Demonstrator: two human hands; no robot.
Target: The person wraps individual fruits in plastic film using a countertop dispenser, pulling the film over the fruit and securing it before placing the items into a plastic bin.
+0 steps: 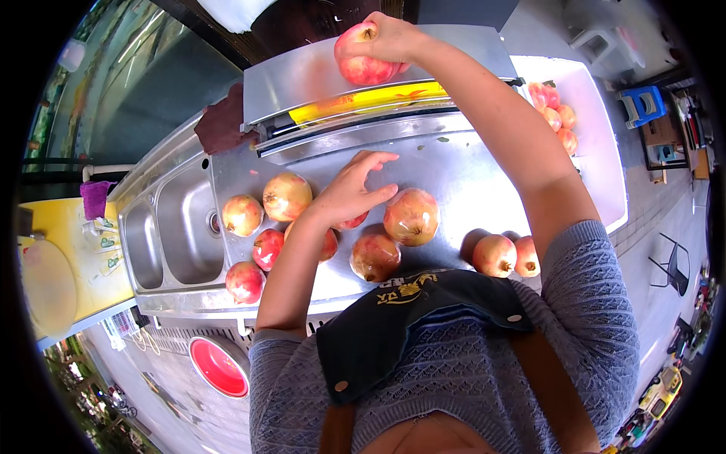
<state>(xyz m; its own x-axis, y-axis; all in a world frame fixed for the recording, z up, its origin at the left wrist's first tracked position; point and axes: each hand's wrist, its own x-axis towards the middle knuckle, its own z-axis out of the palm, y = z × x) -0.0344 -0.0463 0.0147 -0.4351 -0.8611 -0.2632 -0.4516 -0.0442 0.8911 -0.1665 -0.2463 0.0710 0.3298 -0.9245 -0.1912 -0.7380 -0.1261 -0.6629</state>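
Note:
My right hand grips a large red pomegranate over the flat steel top of a film-wrapping dispenser. Fingers and thumb curl around its upper side. My left hand hovers above the steel counter, fingers apart and holding nothing. Just beside its thumb sits a shiny pomegranate in clear film, and another wrapped pomegranate lies closer to my apron. Several more, including a pale pomegranate and a red pomegranate, rest left of and partly under my left forearm.
A yellow printed strip runs along the dispenser's front. To the left is a double steel sink, with a brown cloth behind it. Two pomegranates lie by my right arm. A white bin at right holds loose pomegranates.

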